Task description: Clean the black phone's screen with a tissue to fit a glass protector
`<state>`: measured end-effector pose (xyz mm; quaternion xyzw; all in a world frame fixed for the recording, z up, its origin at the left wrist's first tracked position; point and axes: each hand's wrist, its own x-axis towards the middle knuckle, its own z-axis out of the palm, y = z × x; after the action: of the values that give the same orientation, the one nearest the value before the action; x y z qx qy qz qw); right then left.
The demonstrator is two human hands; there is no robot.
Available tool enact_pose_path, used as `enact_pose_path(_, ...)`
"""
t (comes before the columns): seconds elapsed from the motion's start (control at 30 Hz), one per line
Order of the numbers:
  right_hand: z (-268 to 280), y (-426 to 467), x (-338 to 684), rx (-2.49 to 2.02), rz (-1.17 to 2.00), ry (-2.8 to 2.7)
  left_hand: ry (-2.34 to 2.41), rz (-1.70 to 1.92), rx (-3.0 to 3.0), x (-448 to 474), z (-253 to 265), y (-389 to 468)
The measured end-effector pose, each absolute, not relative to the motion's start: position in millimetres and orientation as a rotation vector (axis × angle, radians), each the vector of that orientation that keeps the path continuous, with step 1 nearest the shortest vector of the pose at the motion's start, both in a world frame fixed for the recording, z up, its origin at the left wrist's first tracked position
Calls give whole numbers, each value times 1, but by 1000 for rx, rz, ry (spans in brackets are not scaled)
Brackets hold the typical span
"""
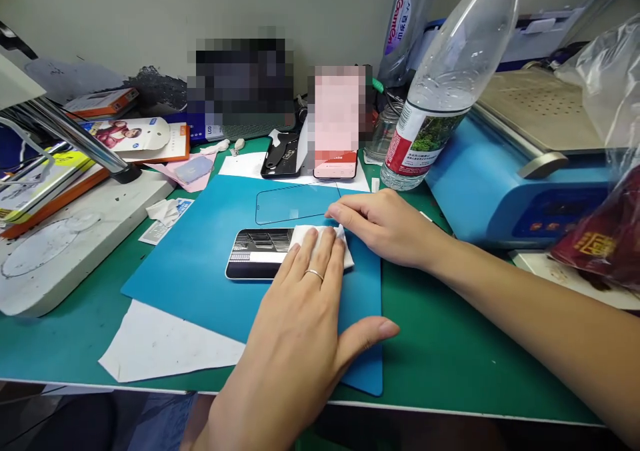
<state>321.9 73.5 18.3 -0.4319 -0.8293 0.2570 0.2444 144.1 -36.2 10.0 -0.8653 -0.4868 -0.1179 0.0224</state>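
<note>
A smartphone point(255, 254) lies face up on the blue mat point(200, 291), its dark screen showing reflections. My left hand point(305, 304), with a ring on one finger, rests flat over the phone's right half, fingertips pressing a folded white wipe point(323, 238) onto the glass; its thumb is spread to the side. My right hand point(385, 228) is by the phone's upper right corner, fingers curled and thumb against the index finger; whatever is pinched there is hidden. Just beyond the phone lies a clear screen protector point(287, 204) with a dark border.
A tilted-looking water bottle point(425, 131) and a blue machine with a metal plate point(490, 178) stand at right. At the back are a pink-screened phone point(337, 118) and a black phone point(283, 154). A lamp base point(75, 238) and boxes occupy the left; white paper point(165, 344) lies in front.
</note>
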Motion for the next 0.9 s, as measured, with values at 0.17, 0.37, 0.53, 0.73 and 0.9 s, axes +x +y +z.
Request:
enact_pose_path(0.17, 19, 73, 322, -1194, 699, -2264, -1464, -309, -2746, 123, 13, -42)
enact_pose_path(0.37, 20, 75, 322, -1234, 662, -2283, -1607, -328, -2695, 82, 14, -44)
enact_pose_path(0.53, 23, 74, 318, -1316, 674, -2281, -1689, -368, -2662, 63, 8, -42)
enact_pose_path(0.73, 25, 73, 315, -1344, 695, -2266, -1638, -397, -2668, 61, 9, -38)
enact_pose_path(0.9, 24, 72, 316, -1283, 682, -2275, -1612, -370, -2612, 73, 7, -35)
